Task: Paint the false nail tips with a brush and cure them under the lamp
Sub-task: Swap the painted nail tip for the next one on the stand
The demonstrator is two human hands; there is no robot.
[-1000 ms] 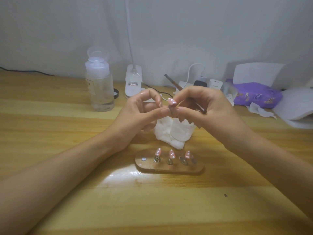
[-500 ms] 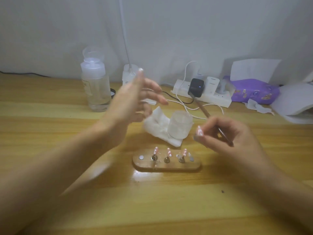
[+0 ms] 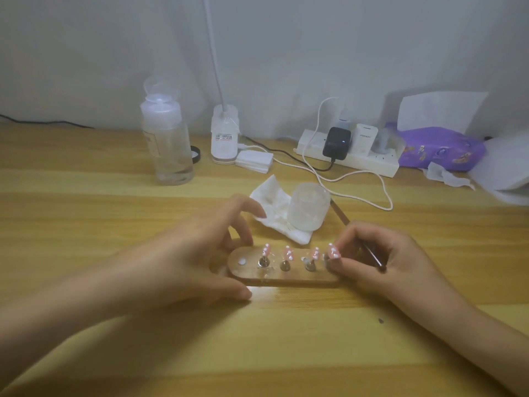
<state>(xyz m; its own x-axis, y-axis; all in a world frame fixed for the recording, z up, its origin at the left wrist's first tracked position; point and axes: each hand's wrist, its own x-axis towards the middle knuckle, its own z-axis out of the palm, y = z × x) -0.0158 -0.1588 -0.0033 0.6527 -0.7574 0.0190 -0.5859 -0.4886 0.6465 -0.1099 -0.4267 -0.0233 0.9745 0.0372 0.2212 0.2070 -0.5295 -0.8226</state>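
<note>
A small oval wooden stand lies on the desk with three pink nail tips upright on metal pegs. My left hand grips the stand's left end, thumb at the front edge and fingers behind. My right hand is at the stand's right end. It pinches a fourth pink nail tip between thumb and forefinger, right above the stand's right end, and also holds a thin brown brush that slants back across the hand.
A frosted glass jar stands on a white tissue just behind the stand. Farther back are a clear liquid bottle, a white lamp base with its stalk, a power strip with cables, and a purple packet.
My left hand came down from in front of the lamp base to grip the stand. My right hand moved down and left, bringing the pink nail tip to the stand's right end.
</note>
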